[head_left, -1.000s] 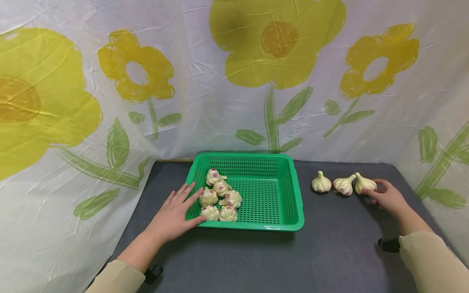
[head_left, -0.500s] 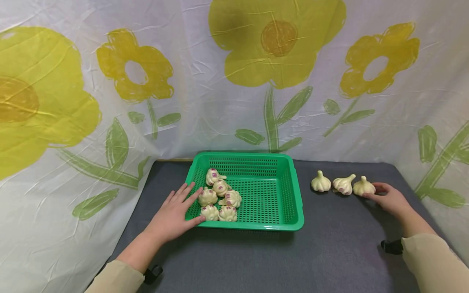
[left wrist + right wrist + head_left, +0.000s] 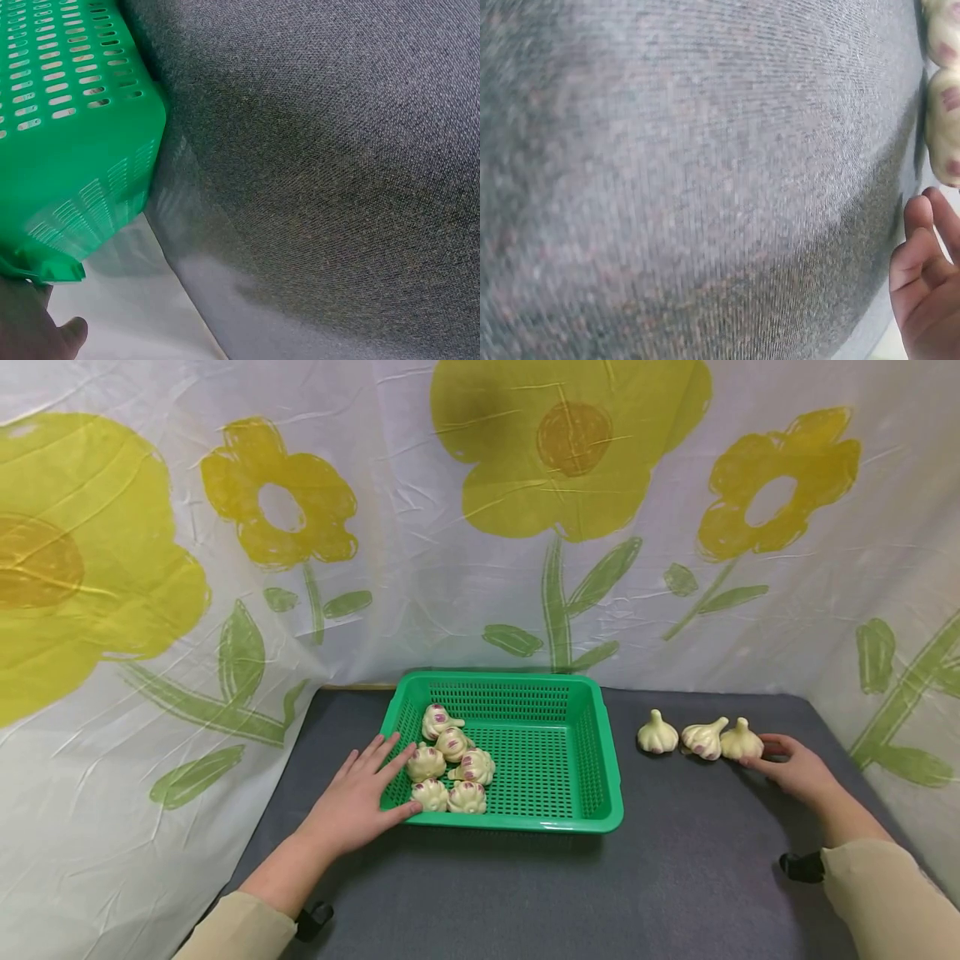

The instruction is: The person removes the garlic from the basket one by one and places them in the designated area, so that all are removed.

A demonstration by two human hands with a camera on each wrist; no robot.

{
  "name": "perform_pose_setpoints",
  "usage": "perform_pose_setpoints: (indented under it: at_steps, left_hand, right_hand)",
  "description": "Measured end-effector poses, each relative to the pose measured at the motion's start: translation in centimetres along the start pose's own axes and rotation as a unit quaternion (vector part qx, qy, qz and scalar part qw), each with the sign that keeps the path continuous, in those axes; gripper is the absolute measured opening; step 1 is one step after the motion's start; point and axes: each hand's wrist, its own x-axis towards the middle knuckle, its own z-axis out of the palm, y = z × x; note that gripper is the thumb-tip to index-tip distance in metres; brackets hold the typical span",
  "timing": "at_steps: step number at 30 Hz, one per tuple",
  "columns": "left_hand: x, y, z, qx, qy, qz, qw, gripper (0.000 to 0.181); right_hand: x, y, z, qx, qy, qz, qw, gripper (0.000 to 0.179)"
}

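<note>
Six garlic bulbs (image 3: pixel 475 767), bunched in left half of green basket (image 3: pixel 525 826). Three more in a row on dark tabletop (image 3: pixel 540 902), right of basket: inner bulb (image 3: pixel 657 737), middle bulb (image 3: pixel 702 741), outer bulb (image 3: pixel 740 742). Left hand (image 3: pixel 352 810): fingers straight and spread over basket's left rim, nothing grasped. Right hand (image 3: pixel 798 771): thumb before outer bulb, part-bent fingers at its right side; true hold or bare contact, impossible to make out. Possible mishaps, by judgement: outer bulb rolling over, from rounded base and sideways push; middle bulb displaced by same push; basket skewed, from left hand's weight on one end only. Changes against frame of one second earlier: outer bulb slightly inward, stem upright instead of leaning towards middle bulb; left hand, basket and contents as before.
</note>
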Motion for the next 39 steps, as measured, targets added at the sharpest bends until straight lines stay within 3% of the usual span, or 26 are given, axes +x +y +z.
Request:
perform_pose_setpoints:
  at_steps: [10,21,28,39]
  left_hand:
    - [0.0,0.2,-0.3,-0.001,-0.002,0.001,1.0000,0.088]
    - [-0.1,0.5,-0.6,-0.001,-0.002,0.001,1.0000,0.087]
    - [-0.1,0.5,-0.6,-0.002,-0.004,0.000,1.0000,0.087]
    - [-0.1,0.2,-0.4,-0.004,-0.007,-0.001,1.0000,0.087]
  right_hand:
    - [-0.8,-0.2,-1.2,-0.017,0.019,0.009,0.9996,0.084]
    - [-1.6,-2.1,-2.6,-0.023,0.051,-0.020,0.9982,0.076]
    - [-1.4,-4.7,-3.2,-0.026,0.043,-0.045,0.9977,0.073]
    - [-0.5,-10.3,-3.5,-0.044,-0.009,-0.085,0.9954,0.075]
